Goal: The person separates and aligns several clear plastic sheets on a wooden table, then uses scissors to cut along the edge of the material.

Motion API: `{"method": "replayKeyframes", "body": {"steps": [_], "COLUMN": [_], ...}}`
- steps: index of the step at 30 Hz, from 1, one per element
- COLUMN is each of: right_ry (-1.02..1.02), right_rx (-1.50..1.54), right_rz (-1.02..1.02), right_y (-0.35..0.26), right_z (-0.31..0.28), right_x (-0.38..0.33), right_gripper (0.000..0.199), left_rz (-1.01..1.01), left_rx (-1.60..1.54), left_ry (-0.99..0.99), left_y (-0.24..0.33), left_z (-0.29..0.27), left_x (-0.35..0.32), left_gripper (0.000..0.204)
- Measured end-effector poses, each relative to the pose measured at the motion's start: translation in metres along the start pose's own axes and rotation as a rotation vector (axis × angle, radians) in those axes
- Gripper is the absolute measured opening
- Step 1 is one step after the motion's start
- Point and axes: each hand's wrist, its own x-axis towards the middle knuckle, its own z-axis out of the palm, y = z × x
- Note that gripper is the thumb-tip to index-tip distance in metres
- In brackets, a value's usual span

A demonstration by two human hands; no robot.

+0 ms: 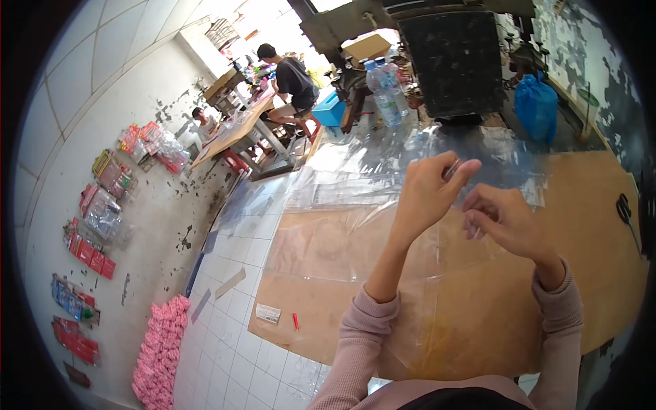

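Note:
My left hand is raised over the table, fingers curled in and thumb sticking out to the right. A small shiny bit shows by its fingers, too small to name. Just right of it hovers my right hand, loosely bent, its fingers and thumb apart and slightly blurred, nothing visible in it. Beneath both hands, clear plastic sheets spread over the far part of the brown tabletop. Another thin transparent film lies flat nearer to me.
Dark scissors lie at the right edge. A white label and small red piece sit front left. Water bottles, a black machine panel and a blue bag stand behind. A person sits at another table.

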Motion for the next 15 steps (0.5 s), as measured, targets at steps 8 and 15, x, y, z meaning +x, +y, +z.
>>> {"method": "replayKeyframes", "body": {"steps": [8, 15], "right_ry": [0.291, 0.471], "right_rx": [-0.313, -0.616], "right_rz": [0.023, -0.049], "right_y": [-0.004, 0.028], "right_z": [-0.006, 0.000], "right_x": [-0.028, -0.014], "right_gripper": [0.006, 0.009], "left_rz": [0.282, 0.294], "left_rx": [0.136, 0.091], "left_ry": [-0.073, -0.134], "left_y": [-0.003, -0.010], "left_z": [0.008, 0.038], "left_x": [-0.008, -0.015], "left_gripper": [0.033, 0.024]}}
